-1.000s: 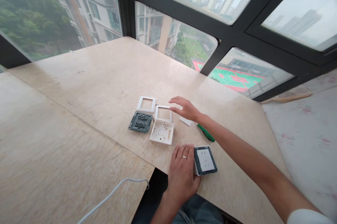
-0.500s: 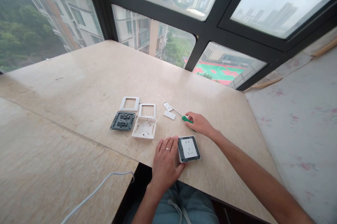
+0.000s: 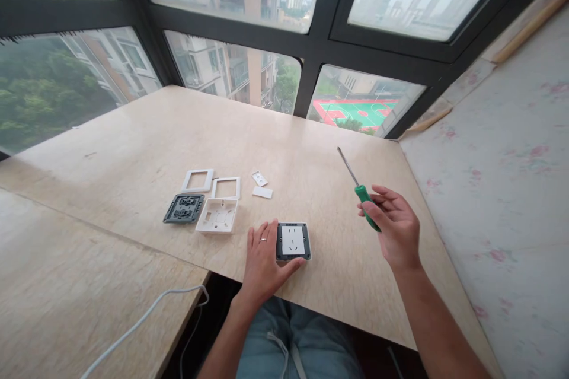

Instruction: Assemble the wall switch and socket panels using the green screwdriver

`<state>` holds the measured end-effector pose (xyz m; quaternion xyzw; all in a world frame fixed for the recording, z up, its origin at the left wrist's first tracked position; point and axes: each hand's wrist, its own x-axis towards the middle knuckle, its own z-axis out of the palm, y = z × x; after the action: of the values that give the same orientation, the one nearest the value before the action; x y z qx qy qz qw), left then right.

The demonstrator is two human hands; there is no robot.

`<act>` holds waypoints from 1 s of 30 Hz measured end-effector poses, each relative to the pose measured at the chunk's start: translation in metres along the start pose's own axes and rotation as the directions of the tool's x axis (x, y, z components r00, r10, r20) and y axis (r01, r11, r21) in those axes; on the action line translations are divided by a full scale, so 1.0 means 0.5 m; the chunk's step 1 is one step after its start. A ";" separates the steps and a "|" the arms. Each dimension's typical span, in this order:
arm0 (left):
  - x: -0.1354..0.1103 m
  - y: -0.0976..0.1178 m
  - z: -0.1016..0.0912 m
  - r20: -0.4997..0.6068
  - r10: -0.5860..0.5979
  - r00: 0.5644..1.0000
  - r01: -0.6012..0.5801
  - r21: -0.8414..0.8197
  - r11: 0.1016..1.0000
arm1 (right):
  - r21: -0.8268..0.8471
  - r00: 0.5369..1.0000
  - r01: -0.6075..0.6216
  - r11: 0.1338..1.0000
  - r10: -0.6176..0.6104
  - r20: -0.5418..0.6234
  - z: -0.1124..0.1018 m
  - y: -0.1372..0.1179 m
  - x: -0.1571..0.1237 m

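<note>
My left hand (image 3: pixel 263 260) lies on the tabletop against the left side of a wall socket (image 3: pixel 293 241) with a grey frame and white face, thumb under its near edge, steadying it. My right hand (image 3: pixel 393 223) is raised above the table to the right and grips a screwdriver (image 3: pixel 358 187) by its green handle, the metal shaft pointing up and away to the left. To the left lie a grey switch module (image 3: pixel 184 208), a white back box (image 3: pixel 217 215), two white frames (image 3: pixel 198 180) and two small white covers (image 3: pixel 259 178).
The beige tabletop (image 3: pixel 146 147) runs to large windows at the back. A white cable (image 3: pixel 137 322) trails over the near left slab by a gap at the table's edge. A flowered surface (image 3: pixel 511 177) rises on the right. My knees in jeans show below the edge.
My right hand left the small white parts, took hold of the screwdriver on the table and lifted it up to the right. The left hand stayed on the socket; the view shifted.
</note>
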<state>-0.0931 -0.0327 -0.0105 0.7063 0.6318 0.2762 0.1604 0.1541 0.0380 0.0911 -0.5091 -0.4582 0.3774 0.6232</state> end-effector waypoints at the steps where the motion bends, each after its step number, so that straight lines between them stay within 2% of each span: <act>1: 0.007 0.005 0.006 0.009 -0.005 1.000 0.005 0.005 1.000 | 0.040 0.999 -0.047 0.998 0.046 0.014 -0.007 -0.008 -0.006; 3: 0.021 0.013 0.017 0.025 -0.002 1.000 0.001 0.009 1.000 | 0.081 0.985 -0.160 0.984 0.154 0.073 -0.018 -0.018 -0.016; 6: 0.043 0.022 0.031 0.035 0.018 0.999 -0.018 0.010 1.000 | 0.022 0.936 -0.304 0.952 0.295 0.192 -0.033 -0.018 -0.024; 9: 0.062 0.030 0.044 0.037 0.030 0.999 -0.031 0.021 0.999 | -0.169 0.913 -0.273 0.947 0.310 0.265 -0.054 -0.001 -0.024; 12: 0.073 0.038 0.057 0.010 0.023 1.000 -0.024 0.048 0.999 | -0.411 0.934 -0.050 0.910 0.189 0.304 -0.075 0.017 -0.016; 16: 0.075 0.043 0.068 -0.041 0.026 0.999 -0.022 0.109 0.994 | -0.547 0.947 0.281 0.788 -0.135 0.292 -0.093 0.015 -0.002; 19: 0.072 0.042 0.069 -0.049 0.042 0.998 -0.034 0.140 0.990 | -0.568 0.927 0.375 0.733 -0.316 0.204 -0.098 -0.002 0.004; 22: 0.071 0.041 0.067 -0.047 0.049 0.998 -0.041 0.153 0.987 | -0.453 0.951 0.295 0.841 -0.303 0.058 -0.093 -0.018 0.003; 25: 0.071 0.042 0.066 -0.050 0.049 0.998 -0.041 0.154 0.987 | -0.203 0.978 0.188 0.961 -0.203 -0.052 -0.077 -0.033 0.005; 27: 0.071 0.044 0.066 -0.053 0.046 0.998 -0.037 0.152 0.988 | -0.006 0.991 0.120 0.993 -0.120 -0.058 -0.060 -0.043 0.010; 30: 0.069 0.048 0.067 -0.055 0.037 0.998 -0.028 0.151 0.988 | 0.227 1.000 -0.003 0.974 0.007 -0.015 -0.028 -0.057 0.023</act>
<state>-0.0523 0.0017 -0.0170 0.7184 0.6435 0.2505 0.0840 0.1712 0.0390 0.1202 -0.4386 -0.4060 0.4249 0.6799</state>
